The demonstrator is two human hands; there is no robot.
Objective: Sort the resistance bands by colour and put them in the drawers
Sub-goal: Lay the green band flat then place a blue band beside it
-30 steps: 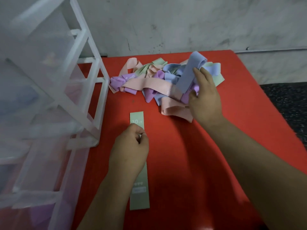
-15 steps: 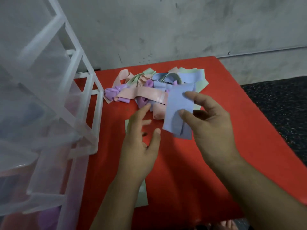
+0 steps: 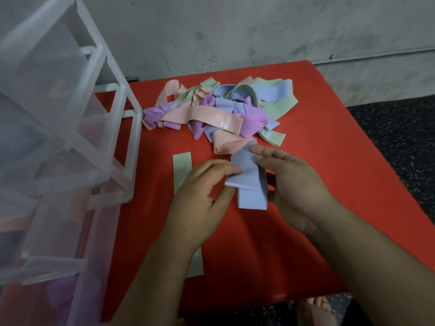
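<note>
While a tangled heap of pink, purple, green and pale-blue elastic resistance bands [image 3: 219, 111] waits at the far side of a red table [image 3: 317, 231], a person holds one pale-blue flat elastic band [image 3: 250, 184] over the middle of the table, between both hands. The left hand [image 3: 200, 201] pinches the band's folded left edge with curled fingertips; the right hand [image 3: 299, 187] grasps its right side, forefinger laid across the top. The two-handed hold looks meant to flatten the doubled-over strip before filing it. Its long axis runs near to far, folded upper end toward the heap, loose square end toward the person. A pale-green band [image 3: 182, 164] lies flat under the left wrist, also lengthwise near to far, apparently set aside to start a colour group. A translucent white plastic drawer unit [image 3: 113, 128] stands at the left.
</note>
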